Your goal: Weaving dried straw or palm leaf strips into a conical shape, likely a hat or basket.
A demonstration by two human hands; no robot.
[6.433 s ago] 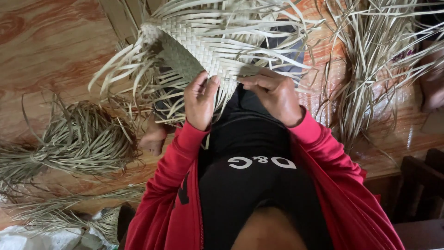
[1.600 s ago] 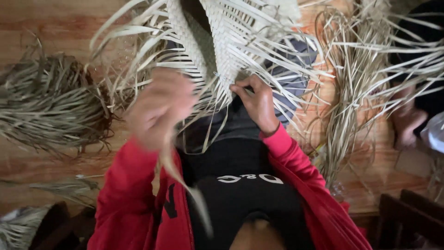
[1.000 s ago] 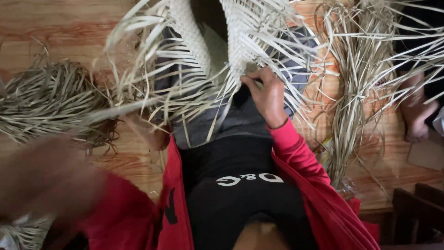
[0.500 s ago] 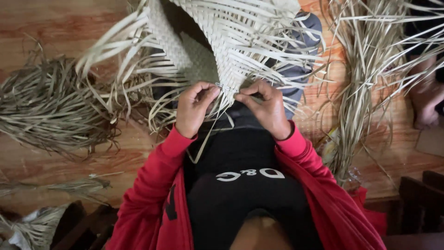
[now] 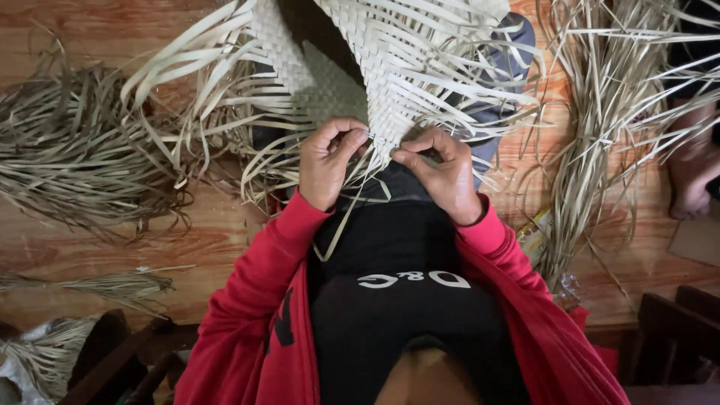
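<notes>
A pale woven mat of flat leaf strips [image 5: 390, 67] lies over my lap and spreads up the view, with many loose strip ends fanning out at both sides. My left hand [image 5: 328, 161] pinches a strip at the mat's near woven edge. My right hand [image 5: 442, 172] grips the same edge just to the right, fingers curled on the strips. Between the two hands a thin strip [image 5: 351, 217] hangs down in a loop over my black top. Both arms are in red sleeves.
A heap of dry leaf strips [image 5: 67, 157] lies on the wooden floor at the left. Another long bundle [image 5: 600, 142] lies at the right. A person's bare foot [image 5: 694, 180] shows at the right edge. Dark wooden furniture [image 5: 675, 330] stands bottom right, and smaller strip bundles [image 5: 112, 285] lie bottom left.
My left hand swung out to the left and low, blurred, then came back to the mat's edge beside my right hand. My right hand stayed on the edge throughout.
</notes>
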